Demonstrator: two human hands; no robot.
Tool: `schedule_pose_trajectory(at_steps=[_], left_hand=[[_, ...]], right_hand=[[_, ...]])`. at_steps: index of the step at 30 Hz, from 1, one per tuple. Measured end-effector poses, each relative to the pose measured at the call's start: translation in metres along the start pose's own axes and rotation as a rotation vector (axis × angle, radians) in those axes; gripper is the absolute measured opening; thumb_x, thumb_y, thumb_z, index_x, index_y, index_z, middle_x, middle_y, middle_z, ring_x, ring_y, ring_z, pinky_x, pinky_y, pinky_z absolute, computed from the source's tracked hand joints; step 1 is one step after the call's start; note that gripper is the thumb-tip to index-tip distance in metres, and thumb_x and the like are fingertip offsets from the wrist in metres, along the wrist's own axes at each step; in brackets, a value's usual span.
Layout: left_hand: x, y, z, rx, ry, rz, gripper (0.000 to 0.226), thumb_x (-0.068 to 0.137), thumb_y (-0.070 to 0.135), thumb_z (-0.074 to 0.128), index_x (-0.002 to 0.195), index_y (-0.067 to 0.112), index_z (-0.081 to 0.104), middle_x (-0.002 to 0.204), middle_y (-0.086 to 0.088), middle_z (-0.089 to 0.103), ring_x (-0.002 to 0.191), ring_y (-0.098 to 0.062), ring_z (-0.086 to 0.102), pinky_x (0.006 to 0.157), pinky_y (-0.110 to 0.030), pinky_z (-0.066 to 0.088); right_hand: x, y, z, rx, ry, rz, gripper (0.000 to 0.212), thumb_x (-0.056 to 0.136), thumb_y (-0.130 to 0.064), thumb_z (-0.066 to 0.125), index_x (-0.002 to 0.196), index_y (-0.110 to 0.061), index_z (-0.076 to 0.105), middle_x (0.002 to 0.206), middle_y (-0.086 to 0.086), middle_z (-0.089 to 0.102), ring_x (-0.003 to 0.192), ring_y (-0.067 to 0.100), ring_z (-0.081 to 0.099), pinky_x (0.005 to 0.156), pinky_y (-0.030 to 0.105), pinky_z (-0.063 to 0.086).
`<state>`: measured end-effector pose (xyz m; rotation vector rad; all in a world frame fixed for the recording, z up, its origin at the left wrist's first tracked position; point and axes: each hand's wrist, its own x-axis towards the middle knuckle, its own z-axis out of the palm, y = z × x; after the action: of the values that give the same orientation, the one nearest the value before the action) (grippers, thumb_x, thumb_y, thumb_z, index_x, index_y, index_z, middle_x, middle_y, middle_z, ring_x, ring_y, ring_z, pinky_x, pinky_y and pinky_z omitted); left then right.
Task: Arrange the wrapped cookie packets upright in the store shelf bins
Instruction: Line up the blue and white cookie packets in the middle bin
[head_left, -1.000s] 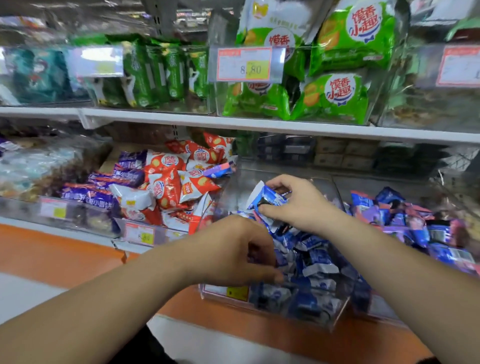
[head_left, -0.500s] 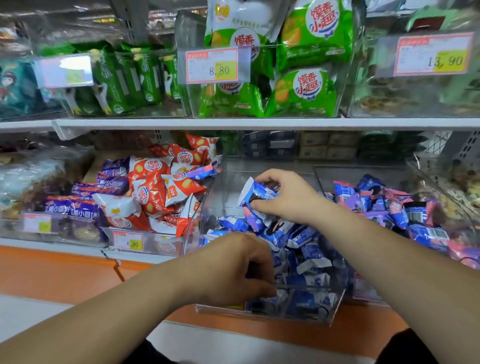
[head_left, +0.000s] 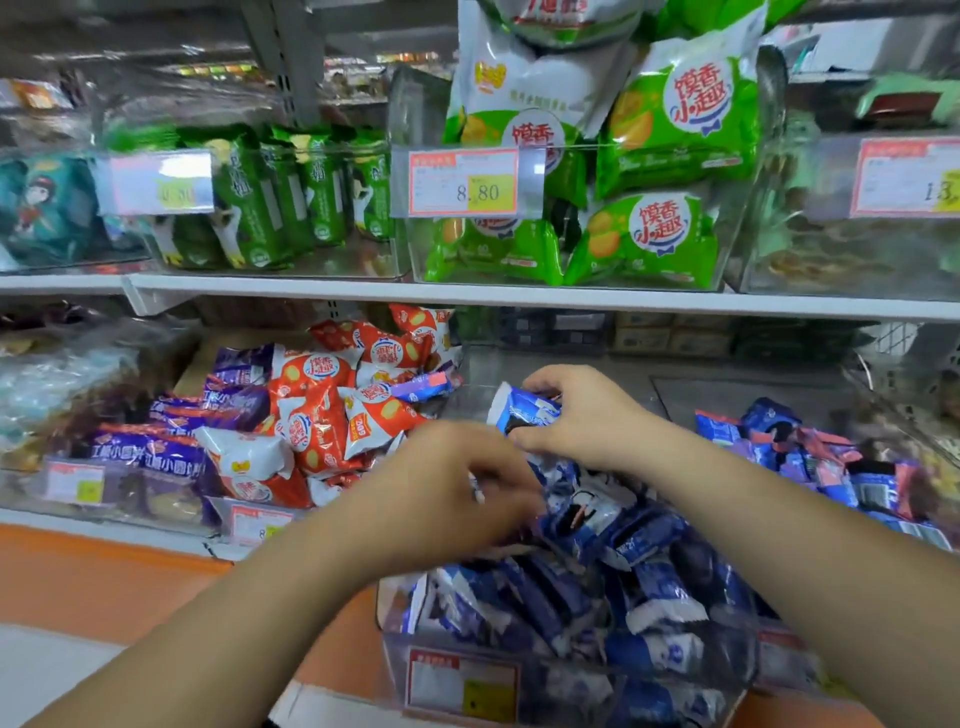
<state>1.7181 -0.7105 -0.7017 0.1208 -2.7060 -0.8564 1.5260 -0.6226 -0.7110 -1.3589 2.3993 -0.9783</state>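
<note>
Gripping one blue-white cookie packet (head_left: 525, 413), the right hand (head_left: 592, 415) held it tilted just above the pile of blue packets (head_left: 639, 566) in the clear bin (head_left: 561, 691). Left hand (head_left: 452, 483) was close beside the right, lower and nearer the body, curled and motion-blurred; couldn't tell if it held anything. Red packets (head_left: 332, 421) sat left of the left hand, green packs (head_left: 670, 156) on the shelf above both hands.

A red-bordered price tag (head_left: 464, 182) reading 8.80 is hanging just above the white shelf board (head_left: 363, 292). Brown cartons (head_left: 670, 335) are sitting in shadow beneath that board, and an orange base strip (head_left: 104, 571) is running along the bottom
</note>
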Motion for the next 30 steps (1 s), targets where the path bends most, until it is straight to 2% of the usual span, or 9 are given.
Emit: schedule_pose_trajectory(at_steps=[2,4,8,12,16,20,23,27,30], left_hand=[[0.020,-0.025,-0.016,0.280,0.154,-0.054,0.010,0.088,0.020,0.072,0.093,0.028,0.077,0.090,0.012,0.067,0.080,-0.005,0.060,0.079,-0.035,0.054],[0.038,-0.042,-0.027,0.421,0.158,-0.064,0.019,0.086,0.012,0.066,0.095,0.025,0.076,0.096,0.008,0.067,0.087,-0.013,0.061,0.083,-0.037,0.053],[0.068,-0.058,-0.037,0.543,-0.005,-0.026,0.026,0.084,0.009,0.064,0.101,0.025,0.077,0.105,0.002,0.070,0.100,-0.023,0.063,0.087,-0.040,0.053],[0.085,-0.073,-0.031,0.503,-0.069,-0.020,0.020,0.077,0.018,0.070,0.092,0.030,0.076,0.101,0.007,0.072,0.098,-0.022,0.064,0.085,-0.040,0.054],[0.090,-0.078,-0.019,0.509,-0.159,-0.029,0.021,0.081,0.014,0.071,0.097,0.025,0.079,0.101,0.007,0.074,0.096,-0.018,0.067,0.084,-0.032,0.053],[0.087,-0.083,-0.023,0.500,-0.171,-0.033,0.023,0.081,0.010,0.071,0.095,0.025,0.079,0.100,0.009,0.075,0.090,-0.008,0.067,0.076,-0.008,0.044],[0.082,-0.085,-0.025,0.409,-0.156,-0.039,0.024,0.080,0.005,0.074,0.091,0.025,0.080,0.095,0.013,0.075,0.085,-0.001,0.066,0.079,-0.019,0.053],[0.072,-0.079,-0.032,0.304,-0.080,-0.093,0.021,0.085,0.005,0.073,0.094,0.023,0.080,0.092,0.013,0.076,0.083,0.000,0.070,0.080,-0.028,0.059],[0.066,-0.070,-0.032,0.328,-0.103,-0.129,0.020,0.086,0.013,0.074,0.100,0.026,0.079,0.094,0.012,0.076,0.085,-0.002,0.069,0.081,-0.029,0.059]], right_hand=[[0.020,-0.003,0.005,-0.064,-0.045,-0.027,0.040,0.074,-0.029,0.086,0.108,-0.019,0.068,0.100,0.001,0.073,0.086,0.022,0.068,0.075,0.031,0.057],[0.037,-0.004,0.012,-0.101,-0.106,-0.042,0.038,0.072,-0.027,0.087,0.103,-0.021,0.067,0.093,-0.001,0.071,0.074,0.018,0.064,0.061,0.025,0.051],[0.065,0.008,0.030,-0.158,-0.219,-0.075,0.043,0.074,-0.028,0.089,0.108,-0.025,0.063,0.101,-0.007,0.064,0.090,0.016,0.061,0.076,0.028,0.050],[0.079,0.017,0.044,-0.191,-0.280,-0.117,0.051,0.074,-0.031,0.089,0.119,-0.023,0.066,0.121,-0.002,0.069,0.108,0.019,0.065,0.092,0.034,0.053],[0.078,0.023,0.048,-0.365,-0.224,-0.183,0.051,0.071,-0.046,0.087,0.114,-0.032,0.063,0.120,-0.002,0.068,0.112,0.024,0.063,0.084,0.035,0.052],[0.075,0.023,0.053,-0.603,-0.242,-0.138,0.062,0.077,-0.050,0.083,0.127,-0.029,0.053,0.126,0.007,0.063,0.116,0.032,0.060,0.083,0.037,0.050],[0.077,0.016,0.050,-0.543,-0.296,-0.121,0.054,0.078,-0.046,0.084,0.125,-0.025,0.065,0.120,0.006,0.067,0.108,0.030,0.065,0.080,0.032,0.052],[0.068,0.010,0.021,-0.386,-0.278,-0.091,0.029,0.089,-0.024,0.075,0.118,-0.023,0.071,0.117,0.002,0.070,0.104,0.023,0.066,0.080,0.026,0.048],[0.053,0.004,0.001,-0.280,-0.278,-0.070,0.011,0.088,-0.025,0.073,0.098,-0.019,0.075,0.096,0.001,0.076,0.090,0.022,0.070,0.076,0.032,0.058]])
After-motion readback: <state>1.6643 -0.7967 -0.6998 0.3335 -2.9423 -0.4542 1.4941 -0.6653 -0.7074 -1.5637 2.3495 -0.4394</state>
